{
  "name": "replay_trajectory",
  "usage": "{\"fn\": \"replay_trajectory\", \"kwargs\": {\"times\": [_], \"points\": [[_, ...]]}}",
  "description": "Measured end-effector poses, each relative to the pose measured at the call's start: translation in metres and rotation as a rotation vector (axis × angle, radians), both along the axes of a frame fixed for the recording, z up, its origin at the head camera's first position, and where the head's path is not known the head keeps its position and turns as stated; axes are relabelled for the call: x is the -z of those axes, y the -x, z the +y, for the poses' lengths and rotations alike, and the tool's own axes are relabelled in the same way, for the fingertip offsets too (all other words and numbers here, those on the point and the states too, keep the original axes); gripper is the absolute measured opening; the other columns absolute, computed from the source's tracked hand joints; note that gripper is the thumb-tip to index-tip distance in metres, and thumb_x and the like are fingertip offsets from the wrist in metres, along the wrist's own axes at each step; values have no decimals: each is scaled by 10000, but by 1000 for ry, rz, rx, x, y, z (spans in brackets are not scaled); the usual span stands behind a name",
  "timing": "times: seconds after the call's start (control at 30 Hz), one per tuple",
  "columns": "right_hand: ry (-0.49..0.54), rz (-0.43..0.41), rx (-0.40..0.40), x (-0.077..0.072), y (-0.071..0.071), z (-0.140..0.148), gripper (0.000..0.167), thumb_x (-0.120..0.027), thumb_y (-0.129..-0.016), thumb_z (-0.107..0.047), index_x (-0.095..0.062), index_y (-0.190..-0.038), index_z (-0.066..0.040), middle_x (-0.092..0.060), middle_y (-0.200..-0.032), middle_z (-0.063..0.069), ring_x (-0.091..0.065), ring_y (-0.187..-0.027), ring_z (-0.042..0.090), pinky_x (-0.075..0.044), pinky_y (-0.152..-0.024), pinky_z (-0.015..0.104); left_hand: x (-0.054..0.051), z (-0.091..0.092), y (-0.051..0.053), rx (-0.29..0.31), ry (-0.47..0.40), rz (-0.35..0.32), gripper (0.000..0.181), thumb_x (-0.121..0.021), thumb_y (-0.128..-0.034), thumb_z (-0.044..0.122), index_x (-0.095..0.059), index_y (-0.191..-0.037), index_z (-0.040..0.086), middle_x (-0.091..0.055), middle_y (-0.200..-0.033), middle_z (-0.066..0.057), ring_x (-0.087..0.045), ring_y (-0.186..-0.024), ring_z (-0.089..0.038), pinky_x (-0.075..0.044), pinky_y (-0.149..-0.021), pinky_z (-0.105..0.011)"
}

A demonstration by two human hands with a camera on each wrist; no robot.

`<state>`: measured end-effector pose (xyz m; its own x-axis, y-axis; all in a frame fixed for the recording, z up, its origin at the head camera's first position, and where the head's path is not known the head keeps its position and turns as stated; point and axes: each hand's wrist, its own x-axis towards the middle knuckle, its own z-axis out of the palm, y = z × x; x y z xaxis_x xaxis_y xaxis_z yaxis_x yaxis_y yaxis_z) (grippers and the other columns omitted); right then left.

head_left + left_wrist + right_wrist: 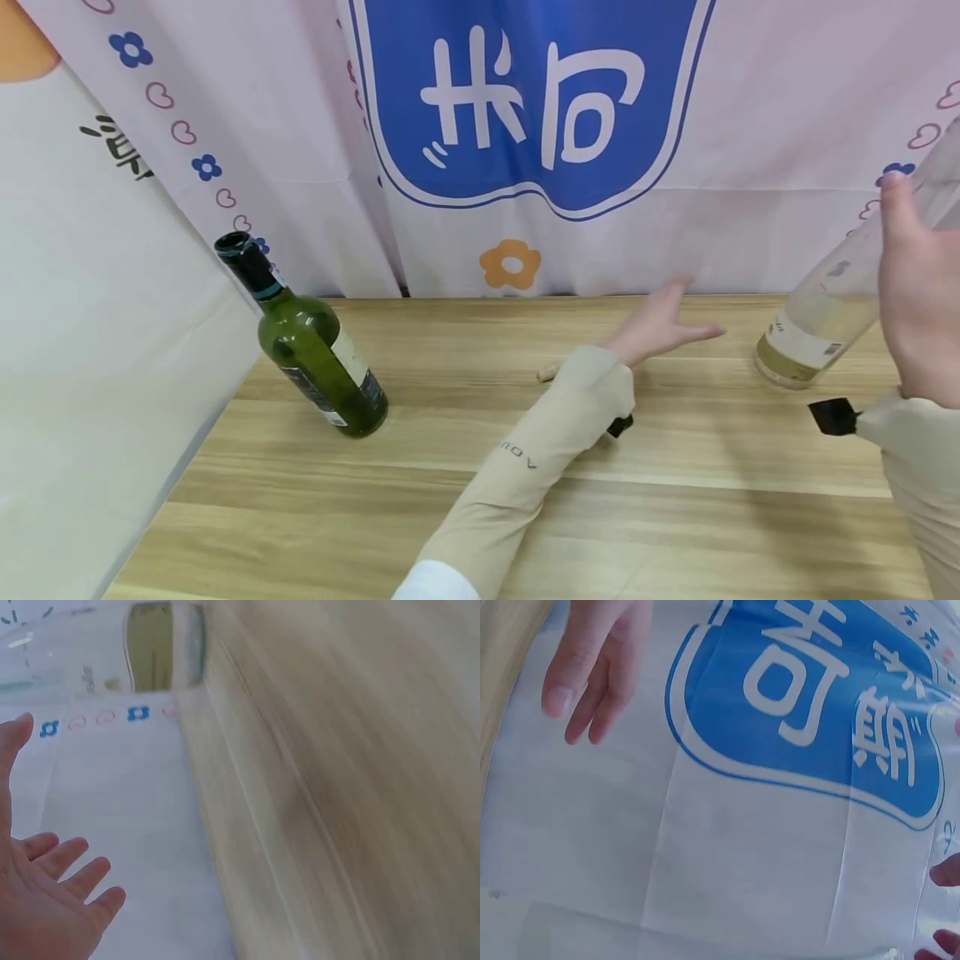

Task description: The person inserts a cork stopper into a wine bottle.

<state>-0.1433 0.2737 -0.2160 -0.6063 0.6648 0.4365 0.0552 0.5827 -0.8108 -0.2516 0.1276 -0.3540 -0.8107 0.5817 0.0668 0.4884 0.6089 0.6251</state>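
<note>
My left hand (651,327) reaches over the far part of the table with fingers spread and holds nothing. In the left wrist view its fingers (91,877) are apart and the palm shows. At the right edge of the head view, my right hand (921,304) has its thumb raised, in front of a tall clear glass bottle (840,287) with a white and gold label. Whether it touches the bottle cannot be told. A green wine bottle (318,350) stands uncapped at the left. Next to my left sleeve lies a small cork (547,373).
The wooden table (300,508) ends at a pale curtain (442,233) with a blue shield print, hanging along the back. A white wall or sheet (97,333) borders the left side. Black pieces (834,415) sit by the sleeve cuffs.
</note>
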Motion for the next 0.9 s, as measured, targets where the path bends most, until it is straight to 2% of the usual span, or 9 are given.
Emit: {"fn": "replay_trajectory", "kwargs": {"times": [0.07,0.13,0.27,0.37,0.43,0.57,0.7,0.8,0.9], "points": [[9,17,-11,3,0,9,543,-518,-875,-446,-271,-1358,-409,-383,-1320,-176,-393,-1148,-4,-297,-1038,231,-1,10,-5,10,-22,-39,866,-631,-783,529,-200,-1450,182,-251,-1463,89,-251,-1306,-16,-225,-1044,-148],[48,-2,-40,6,2,17,568,-528,-877,-425,-245,-1369,-411,-356,-1346,-175,-361,-1184,3,-258,-1064,254,-2,20,-8,19,-42,-65,854,-638,-785,514,-200,-1449,203,-252,-1458,109,-256,-1298,-1,-239,-1038,-150],[78,-87,-28,13,7,29,650,-526,-869,-449,-153,-1400,-409,-231,-1423,-167,-222,-1290,35,-130,-1106,300,-2,38,-13,29,-103,-120,794,-640,-809,458,-218,-1443,232,-266,-1445,135,-272,-1283,13,-269,-1026,-158],[123,-98,-34,20,17,34,669,-559,-860,-420,-167,-1398,-355,-220,-1404,-167,-190,-1306,42,-118,-1099,252,1,49,-16,30,-161,-173,732,-618,-842,416,-233,-1440,242,-283,-1439,139,-291,-1274,10,-290,-1014,-161],[175,-74,-54,25,25,37,657,-591,-850,-385,-212,-1382,-322,-263,-1351,-170,-221,-1271,18,-153,-1084,213,5,56,-18,31,-185,-205,698,-598,-864,391,-233,-1442,249,-287,-1439,137,-309,-1268,1,-303,-1005,-162],[266,12,-115,34,38,44,512,-653,-827,-290,-359,-1246,-283,-363,-1147,-169,-320,-1105,-38,-247,-1007,152,11,64,-22,60,-200,-238,650,-552,-900,357,-217,-1448,251,-280,-1451,121,-304,-1275,-9,-294,-1012,-167],[268,38,-144,39,42,43,357,-635,-843,-262,-419,-1128,-271,-407,-983,-176,-394,-952,-41,-316,-966,160,14,69,-27,96,-221,-268,620,-531,-917,325,-220,-1448,254,-294,-1448,112,-287,-1281,-6,-290,-1019,-183],[269,34,-165,40,43,44,266,-591,-874,-262,-433,-1088,-279,-436,-929,-176,-433,-886,-50,-354,-947,168,14,71,-30,114,-243,-292,611,-530,-921,303,-223,-1447,259,-306,-1438,120,-287,-1278,-1,-298,-1016,-193],[258,40,-168,39,42,45,191,-555,-896,-266,-427,-1035,-292,-422,-893,-164,-418,-832,-56,-354,-860,141,13,72,-33,123,-251,-308,635,-559,-906,296,-222,-1444,273,-325,-1421,135,-300,-1266,11,-310,-1004,-188]]}}
